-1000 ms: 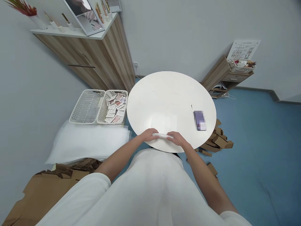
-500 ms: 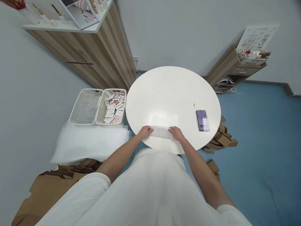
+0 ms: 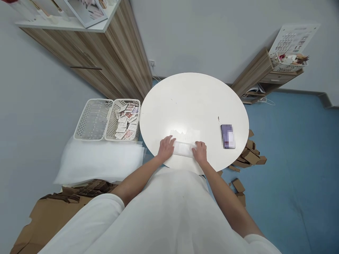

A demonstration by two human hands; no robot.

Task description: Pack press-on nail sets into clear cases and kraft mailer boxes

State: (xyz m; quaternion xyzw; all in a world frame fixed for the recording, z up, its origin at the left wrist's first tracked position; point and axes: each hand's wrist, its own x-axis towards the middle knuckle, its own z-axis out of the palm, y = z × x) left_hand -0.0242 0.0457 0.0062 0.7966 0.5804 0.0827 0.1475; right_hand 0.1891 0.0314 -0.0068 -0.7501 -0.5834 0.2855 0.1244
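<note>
A folded strip of thin white translucent sheet [image 3: 183, 149] lies flat on the white table, close to my body. My left hand [image 3: 166, 148] is at its left end, fingers spread and thumb beside the strip. At the right end is my right hand [image 3: 200, 151], thumb touching the strip and fingers apart from it, slightly bent. Whether any part of the strip is under the palms is hidden. Just beyond it, a faint flat pale patch [image 3: 185, 135] shows on the table, too washed out by glare to name.
The oval white table [image 3: 193, 95] carries a blurred purple packet [image 3: 227, 135] at right. To the left are a basket of printed cards [image 3: 127, 120], a basket of clear plastic pieces [image 3: 94, 120], stacked white sheets [image 3: 97, 158] and flattened cardboard [image 3: 53, 218]. Cardboard boxes [image 3: 251, 157] lie on the floor.
Both hands have gone from pinching the strip's upper edge to looser, spread fingers at its ends. The strip now lies flatter and looks shorter.
</note>
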